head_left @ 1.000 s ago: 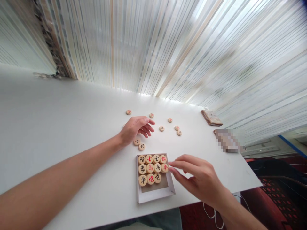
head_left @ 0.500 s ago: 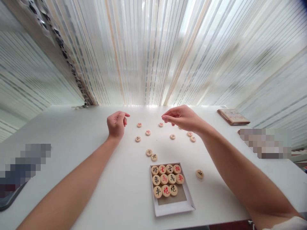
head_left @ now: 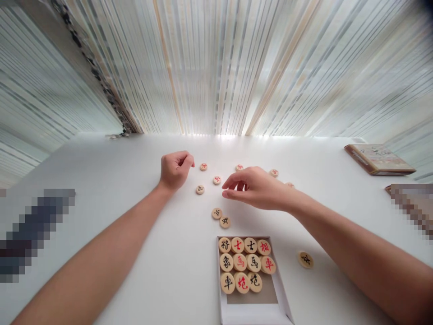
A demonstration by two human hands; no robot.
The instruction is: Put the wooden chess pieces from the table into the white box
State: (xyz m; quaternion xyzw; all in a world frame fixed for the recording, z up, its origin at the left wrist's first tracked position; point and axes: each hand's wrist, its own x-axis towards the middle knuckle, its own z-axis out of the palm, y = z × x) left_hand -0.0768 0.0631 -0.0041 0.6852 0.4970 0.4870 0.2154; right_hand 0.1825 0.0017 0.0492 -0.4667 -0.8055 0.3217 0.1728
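Note:
A shallow white box near the table's front edge holds several round wooden chess discs in three rows, face up with black and red characters. More discs lie loose beyond it: a pair just behind the box and one to its right. My left hand rests curled into a loose fist beside a disc; its palm is hidden. My right hand hovers low over the scattered discs. Its thumb and forefinger point left toward a red-marked disc, tips slightly apart with nothing between them.
Everything sits on a white table against a striped curtain. A flat brown box lid or booklet lies at the far right. Further loose discs sit behind my right hand. Blurred patches cover things at both side edges.
My right hand left the box's right side, reached to the far discs, then drew back leftward and lower. My left hand closed into a fist. One disc now lies right of the box.

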